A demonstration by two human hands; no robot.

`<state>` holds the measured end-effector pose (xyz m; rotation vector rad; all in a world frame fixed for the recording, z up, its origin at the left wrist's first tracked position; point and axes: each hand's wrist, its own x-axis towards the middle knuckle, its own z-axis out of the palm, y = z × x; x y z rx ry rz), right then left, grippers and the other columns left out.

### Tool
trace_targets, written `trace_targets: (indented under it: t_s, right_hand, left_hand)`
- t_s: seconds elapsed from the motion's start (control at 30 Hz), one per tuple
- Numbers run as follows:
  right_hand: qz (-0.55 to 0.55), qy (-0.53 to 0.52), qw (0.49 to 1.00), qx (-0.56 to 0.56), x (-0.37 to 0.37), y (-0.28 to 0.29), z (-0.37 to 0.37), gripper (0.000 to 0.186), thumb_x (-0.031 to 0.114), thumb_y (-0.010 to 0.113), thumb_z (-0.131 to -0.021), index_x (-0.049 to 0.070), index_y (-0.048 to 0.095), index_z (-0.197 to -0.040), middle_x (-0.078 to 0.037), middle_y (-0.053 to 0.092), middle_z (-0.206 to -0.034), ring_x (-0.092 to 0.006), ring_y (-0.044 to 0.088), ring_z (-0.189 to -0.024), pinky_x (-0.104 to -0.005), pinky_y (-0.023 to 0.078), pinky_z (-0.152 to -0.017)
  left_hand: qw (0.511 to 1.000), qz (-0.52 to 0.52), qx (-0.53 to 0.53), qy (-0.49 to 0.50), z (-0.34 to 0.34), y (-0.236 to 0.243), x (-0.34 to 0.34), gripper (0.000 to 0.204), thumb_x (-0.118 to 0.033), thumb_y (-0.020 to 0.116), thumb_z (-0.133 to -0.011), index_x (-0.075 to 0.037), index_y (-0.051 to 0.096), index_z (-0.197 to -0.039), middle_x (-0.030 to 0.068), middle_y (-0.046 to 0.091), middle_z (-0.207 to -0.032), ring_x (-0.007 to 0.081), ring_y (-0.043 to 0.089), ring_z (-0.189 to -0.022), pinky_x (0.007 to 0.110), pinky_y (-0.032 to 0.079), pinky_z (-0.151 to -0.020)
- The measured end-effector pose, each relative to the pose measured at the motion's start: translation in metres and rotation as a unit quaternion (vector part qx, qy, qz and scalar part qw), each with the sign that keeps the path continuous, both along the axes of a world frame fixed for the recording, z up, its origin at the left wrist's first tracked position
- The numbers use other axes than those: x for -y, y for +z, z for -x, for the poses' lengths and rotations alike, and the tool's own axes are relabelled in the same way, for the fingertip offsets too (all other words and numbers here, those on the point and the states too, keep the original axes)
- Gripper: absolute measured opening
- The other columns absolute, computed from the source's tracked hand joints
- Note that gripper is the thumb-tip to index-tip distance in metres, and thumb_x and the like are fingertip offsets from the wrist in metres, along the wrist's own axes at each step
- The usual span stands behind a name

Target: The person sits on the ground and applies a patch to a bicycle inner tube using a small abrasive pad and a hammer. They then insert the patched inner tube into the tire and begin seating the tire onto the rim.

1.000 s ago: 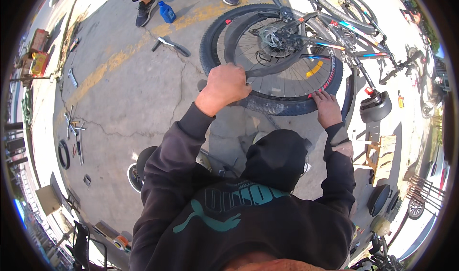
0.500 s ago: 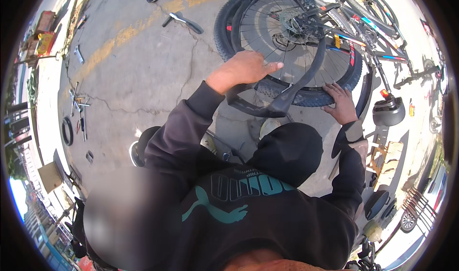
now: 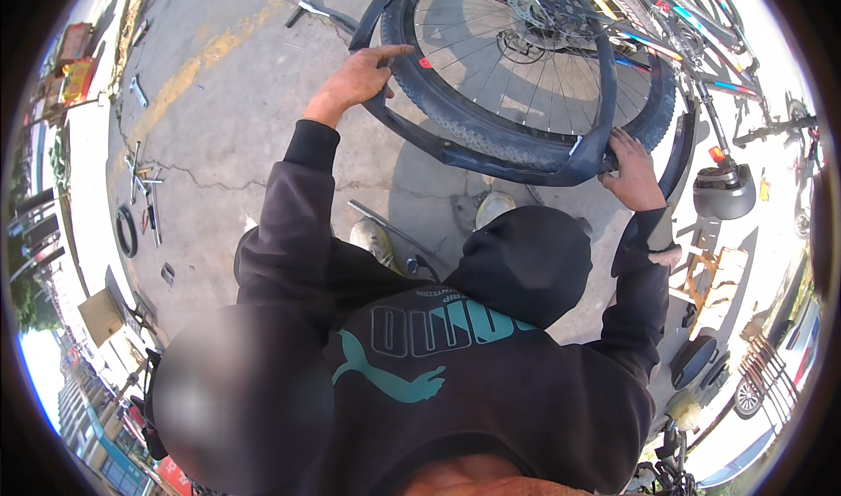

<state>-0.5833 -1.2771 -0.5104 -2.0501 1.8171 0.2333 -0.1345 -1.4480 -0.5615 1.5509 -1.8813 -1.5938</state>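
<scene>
A black inner tube (image 3: 420, 140) hangs loosely round the near side of a bicycle wheel, its valve (image 3: 575, 146) showing near my right hand. The wheel's knobby tyre (image 3: 455, 115) is partly covered by the tube, part of which crosses the spokes. My left hand (image 3: 357, 80) is closed on the tube at the wheel's left, the index finger stretched toward a red mark on the rim. At the lower right of the wheel, my right hand (image 3: 635, 172) curls over the tube and the tyre's edge, thumb underneath. The tyre's far side runs out of view.
More bicycle parts (image 3: 701, 36) lie at the upper right, with a black saddle (image 3: 724, 191) below them. A long-handled tool (image 3: 320, 13) lies beyond my left hand. Several tools (image 3: 140, 181) and a black ring (image 3: 126, 232) are at left. A metal bar (image 3: 385, 220) lies by my shoes.
My left hand has moved left and away from me, drawing the inner tube out from over the spokes to the wheel's left. My right hand has stayed nearly in place.
</scene>
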Motion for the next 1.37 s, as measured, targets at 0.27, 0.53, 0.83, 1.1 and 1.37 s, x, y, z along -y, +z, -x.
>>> trace_targets:
  t_s: [0.27,0.53,0.83,1.1,1.37]
  right_hand:
    - [0.073,-0.057,0.991,-0.1,-0.003,-0.013,0.022,0.074,-0.007,0.071,-0.071,0.006,0.052,-0.142,-0.013,0.044,-0.154,-0.0353,0.035,-0.146,-0.0433,0.035,-0.118]
    - [0.229,-0.172,0.958,0.002,-0.02,-0.036,-0.008,0.051,-0.004,0.053,-0.079,0.0,0.06,-0.129,-0.018,0.057,-0.14,-0.0365,0.045,-0.139,-0.0457,0.037,-0.115]
    - [0.286,-0.226,0.889,0.276,-0.021,-0.041,-0.198,0.051,0.018,0.063,-0.093,-0.013,0.05,-0.132,-0.028,0.05,-0.14,-0.0443,0.052,-0.128,-0.0459,0.038,-0.113]
    - [0.1,-0.215,0.843,0.482,-0.076,-0.014,-0.311,0.077,0.031,0.064,-0.093,-0.015,0.03,-0.145,-0.037,0.042,-0.143,-0.0477,0.049,-0.129,-0.0458,0.041,-0.11]
    - [-0.061,-0.328,0.752,0.569,-0.102,-0.074,-0.302,0.082,0.035,0.07,-0.088,-0.012,0.034,-0.145,-0.032,0.055,-0.133,-0.0374,0.055,-0.129,-0.042,0.042,-0.111]
  left_hand:
    - [0.816,0.333,0.368,-0.296,0.05,-0.019,-0.016,0.054,-0.015,0.061,-0.087,-0.035,0.061,-0.138,0.0132,0.059,-0.106,0.0298,0.068,-0.091,0.038,0.056,-0.075]
    - [0.738,0.403,0.415,-0.347,0.069,0.004,-0.044,0.068,-0.038,0.083,-0.072,-0.021,0.061,-0.135,0.0043,0.054,-0.11,0.0208,0.057,-0.104,0.033,0.053,-0.072]
    - [0.654,0.534,0.377,-0.381,0.07,-0.016,-0.034,0.071,-0.052,0.082,-0.07,-0.005,0.064,-0.12,0.0083,0.051,-0.126,0.0253,0.054,-0.116,0.038,0.052,-0.083]
    - [0.697,0.54,0.222,-0.417,0.067,-0.04,-0.017,0.051,-0.038,0.078,-0.079,0.006,0.067,-0.103,0.0126,0.058,-0.116,0.0305,0.066,-0.092,0.039,0.058,-0.071]
    - [0.704,0.512,0.233,-0.433,0.064,-0.028,-0.02,0.052,-0.046,0.075,-0.083,0.004,0.072,-0.097,0.0161,0.061,-0.114,0.0319,0.068,-0.094,0.042,0.056,-0.075]
